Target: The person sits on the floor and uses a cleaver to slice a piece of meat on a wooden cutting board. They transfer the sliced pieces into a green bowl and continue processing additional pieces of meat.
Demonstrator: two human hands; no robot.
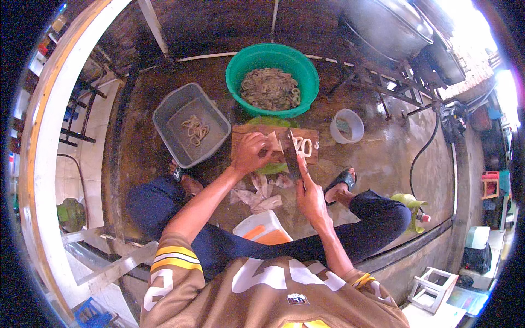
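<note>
On a wooden cutting board (pixel 241 136), my left hand (pixel 255 151) holds down a pale squid tube (pixel 275 141). My right hand (pixel 311 196) grips a large knife (pixel 290 158), its index finger stretched along the blade, which stands beside the tube. Several cut squid rings (pixel 303 146) lie right of the blade. Whole squid pieces (pixel 260 192) rest on the floor just below the board. A grey plastic basin (pixel 217 151) at the left holds more rings (pixel 196 131). Beyond the board, a green tub (pixel 232 78) contains a heap of squid pieces (pixel 270 88).
A translucent plastic container (pixel 356 130) stands on the wet floor to the right. Below the board is a white and orange container (pixel 266 231). Large metal pots (pixel 389 28) sit on a metal stand at the upper right. A green gas cylinder (pixel 410 209) stands beside my right knee.
</note>
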